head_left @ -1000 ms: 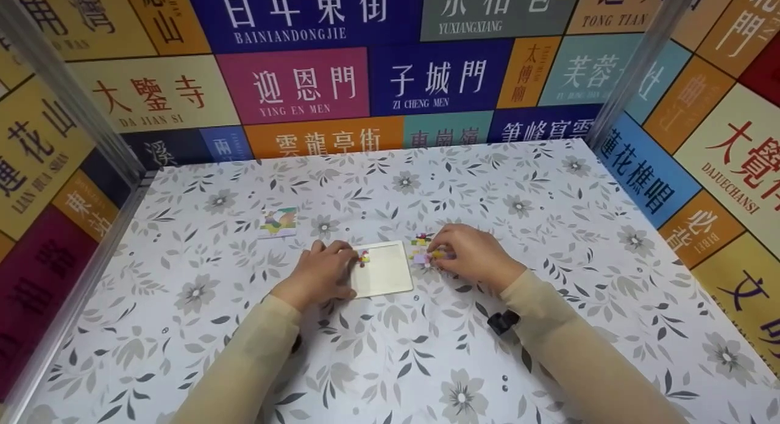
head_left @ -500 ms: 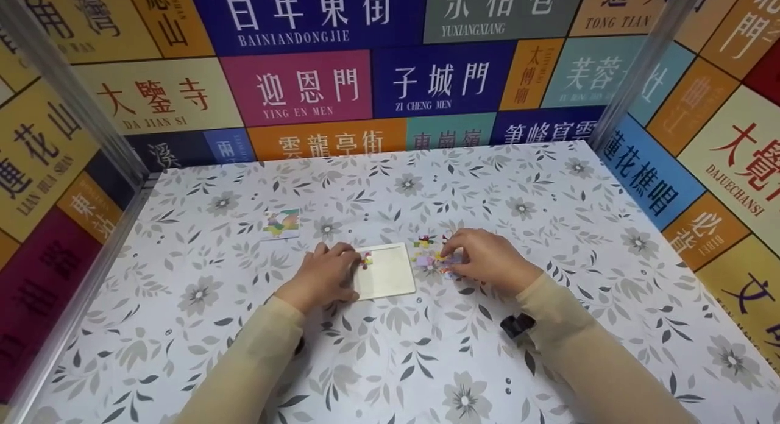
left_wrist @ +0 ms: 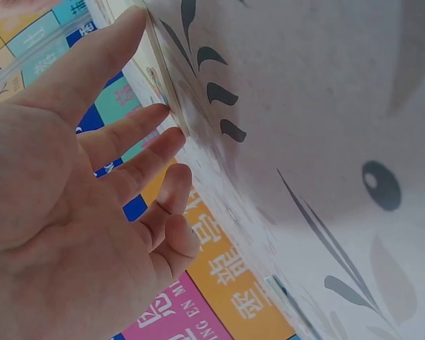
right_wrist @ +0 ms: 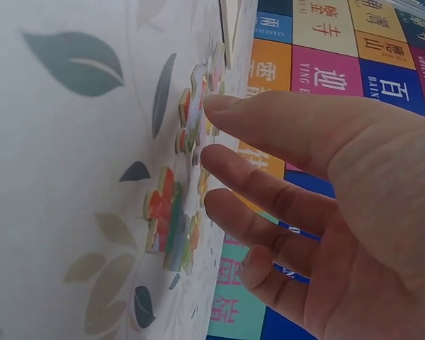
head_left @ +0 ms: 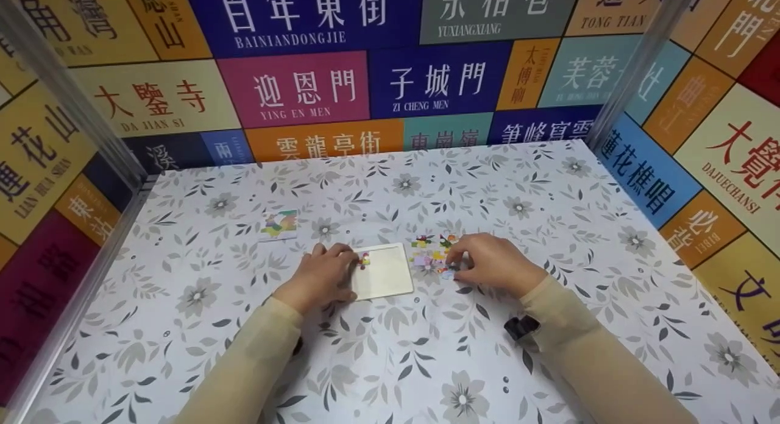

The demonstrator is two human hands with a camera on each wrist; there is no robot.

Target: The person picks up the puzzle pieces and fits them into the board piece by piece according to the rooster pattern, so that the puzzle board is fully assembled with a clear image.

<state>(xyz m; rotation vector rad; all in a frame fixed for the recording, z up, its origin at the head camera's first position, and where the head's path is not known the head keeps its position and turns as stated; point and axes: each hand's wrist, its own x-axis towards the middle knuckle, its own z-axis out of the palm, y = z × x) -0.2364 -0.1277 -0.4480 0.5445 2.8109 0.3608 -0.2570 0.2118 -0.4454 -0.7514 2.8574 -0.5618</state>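
Beside the tray (head_left: 385,276), puzzle pieces (head_left: 422,259) lie at the right hand (head_left: 498,263).

Your left hand (left_wrist: 60,180) sets its straight thumb and two straight fingers at the edge of a pale board (left_wrist: 146,62). To the right spreads the leaf-printed tabletop (left_wrist: 304,106); colored wall panels (left_wrist: 188,308) stand at the far side.

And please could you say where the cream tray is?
In the head view, the tray sits right of the left hand and left of the puzzle pieces.
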